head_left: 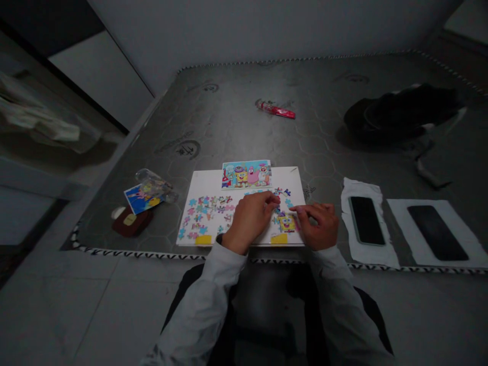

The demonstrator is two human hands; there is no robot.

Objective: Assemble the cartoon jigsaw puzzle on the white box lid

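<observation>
White display board (209,182) on a grey quilted mattress (236,119), bearing loose jigsaw pieces (206,216) in pink, blue and teal across its left half. Item: left hand (249,219), grip narrow, fingertips (275,199) bunched downward over the board's middle; whether a piece sits between them is hidden. Item: right hand (319,224), grip loosely spread, index finger (297,209) stretched toward the middle, nothing visibly held. Item: joined puzzle section (286,222) with a yellow cartoon figure, squat, no marked long axis, between the two hands and just below the right index finger; the right hand lies closest. Item: printed picture card (246,174) at the board's far edge, long axis crosswise. Item: smartphone (366,220) on white cloth (353,213), right of the board
</observation>
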